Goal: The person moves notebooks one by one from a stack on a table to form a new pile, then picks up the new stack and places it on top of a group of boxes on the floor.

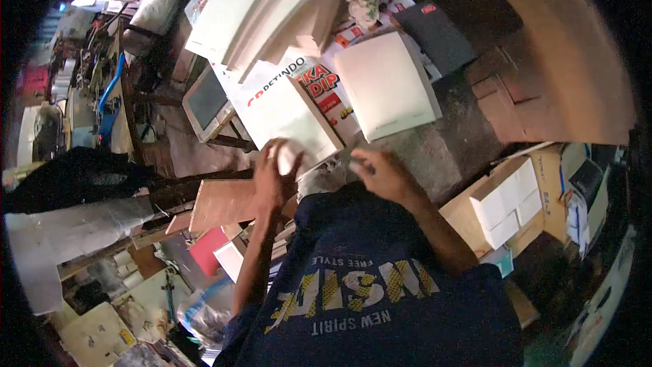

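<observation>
My left hand [272,173] curls over the near left corner of a thick white paper block [288,119]. A blurred, rounded white patch [291,158] shows between its thumb and fingers; whether it is a wad or bent pages I cannot tell. Just right of that block's near corner, my right hand [380,171] is closed in a pinch, and what its fingertips hold is too blurred to name. A second white paper block [386,88] lies to the right. Behind them leans a fanned pile of thick paper blocks [255,13]. Printed sheets [238,95] lie underneath.
A dark grey board [435,37] lies at the back right. A wrapped upright object [363,0] stands behind the blocks. At lower right, white stacks [506,200] sit beside a cardboard box [550,190]. A wooden board [221,204] juts out beside my left forearm; cluttered shelves fill the left.
</observation>
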The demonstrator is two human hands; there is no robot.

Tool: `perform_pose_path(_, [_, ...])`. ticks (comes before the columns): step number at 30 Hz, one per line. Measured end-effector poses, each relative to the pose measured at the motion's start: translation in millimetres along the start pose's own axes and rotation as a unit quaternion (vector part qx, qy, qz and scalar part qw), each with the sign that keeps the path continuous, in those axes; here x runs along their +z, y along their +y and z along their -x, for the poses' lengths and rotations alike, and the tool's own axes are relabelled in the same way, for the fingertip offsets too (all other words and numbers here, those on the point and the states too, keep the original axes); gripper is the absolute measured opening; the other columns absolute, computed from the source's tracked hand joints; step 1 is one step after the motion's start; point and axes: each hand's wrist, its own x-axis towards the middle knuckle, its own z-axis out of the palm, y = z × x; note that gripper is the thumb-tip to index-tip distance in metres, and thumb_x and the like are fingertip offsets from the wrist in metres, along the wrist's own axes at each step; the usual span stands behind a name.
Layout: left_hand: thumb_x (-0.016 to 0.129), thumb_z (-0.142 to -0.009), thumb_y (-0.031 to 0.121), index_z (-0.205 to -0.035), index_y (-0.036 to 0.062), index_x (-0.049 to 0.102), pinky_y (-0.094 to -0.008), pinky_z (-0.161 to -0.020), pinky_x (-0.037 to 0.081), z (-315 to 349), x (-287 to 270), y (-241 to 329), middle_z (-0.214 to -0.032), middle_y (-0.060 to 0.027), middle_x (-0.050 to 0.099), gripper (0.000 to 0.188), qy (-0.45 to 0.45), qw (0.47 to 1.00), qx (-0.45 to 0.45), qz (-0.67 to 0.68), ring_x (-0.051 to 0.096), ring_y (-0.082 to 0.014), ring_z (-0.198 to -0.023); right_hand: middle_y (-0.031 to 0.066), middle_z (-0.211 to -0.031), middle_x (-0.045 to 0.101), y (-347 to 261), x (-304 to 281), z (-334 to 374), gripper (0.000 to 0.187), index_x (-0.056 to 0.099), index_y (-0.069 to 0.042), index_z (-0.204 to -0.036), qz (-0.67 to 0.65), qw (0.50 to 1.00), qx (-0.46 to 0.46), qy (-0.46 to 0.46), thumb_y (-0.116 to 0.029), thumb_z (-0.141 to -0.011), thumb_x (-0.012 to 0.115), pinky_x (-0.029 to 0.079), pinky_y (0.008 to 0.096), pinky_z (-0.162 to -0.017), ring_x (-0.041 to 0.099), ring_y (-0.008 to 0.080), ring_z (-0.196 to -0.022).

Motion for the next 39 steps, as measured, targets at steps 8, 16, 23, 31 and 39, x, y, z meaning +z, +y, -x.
perform_pose_path(8, [0.077, -0.072, 0.029, -0.125, 0.0211, 0.059, -0.0476, -0.094, 0.047, -42, 18, 51, -0.143, -0.0263, 0.034, 0.057, -0.05, 0.993, 0.1, -0.042, 0.038, -0.0475, -0.127, 0.0214, -0.099, 0.065, 55, 74, -8, 0.03, 0.058, 0.001, -0.116, -0.026, 0.966, -0.111, 0.231, -0.005, -0.087, 0.059, 0.052, 0.0392, -0.076, 0.065, 0.0335, -0.092])
perform_pose_path(16, [0.078, -0.072, 0.019, -0.115, 0.013, 0.066, -0.0412, -0.09, 0.051, -44, -10, 30, -0.135, -0.0268, 0.044, 0.045, -0.073, 0.98, 0.186, 0.018, 0.048, -0.0385, -0.122, 0.0154, -0.088, 0.069, 74, 90, -24, 0.018, 0.066, 0.004, -0.095, -0.152, 0.963, -0.091, 0.201, -0.013, -0.088, 0.063, 0.051, 0.0314, -0.067, 0.068, 0.0243, -0.077])
perform_pose_path(23, [0.079, -0.069, 0.009, -0.118, 0.0001, 0.061, -0.0345, -0.085, 0.054, -20, -17, 11, -0.129, -0.0228, 0.053, 0.053, -0.023, 0.973, 0.094, 0.212, 0.06, -0.0269, -0.109, 0.0159, -0.078, 0.064, 46, 110, -44, 0.027, 0.064, -0.002, -0.097, 0.009, 0.967, -0.156, 0.201, -0.027, -0.093, 0.055, 0.05, 0.0359, -0.064, 0.065, 0.0253, -0.07])
perform_pose_path(31, [0.074, -0.07, 0.018, -0.146, -0.0054, 0.009, -0.0386, -0.112, 0.022, -12, -17, 45, -0.151, -0.0226, 0.022, 0.103, 0.102, 0.95, 0.12, 0.272, 0.024, -0.0283, -0.139, 0.0226, -0.096, 0.067, 17, 73, -48, 0.04, 0.057, 0.006, -0.117, -0.193, 0.963, -0.045, 0.183, -0.023, -0.09, 0.061, 0.052, 0.0317, -0.074, 0.067, 0.0248, -0.085])
perform_pose_path(39, [0.077, -0.072, 0.02, -0.143, 0.0039, 0.033, -0.0508, -0.112, 0.022, -13, 11, 31, -0.149, -0.026, 0.023, 0.085, 0.042, 0.99, 0.092, 0.097, 0.02, -0.0435, -0.139, 0.0216, -0.11, 0.064, -46, -72, 37, 0.037, 0.052, 0.006, -0.124, -0.023, 0.963, -0.043, 0.267, -0.013, -0.092, 0.057, 0.052, 0.0312, -0.079, 0.066, 0.0196, -0.095])
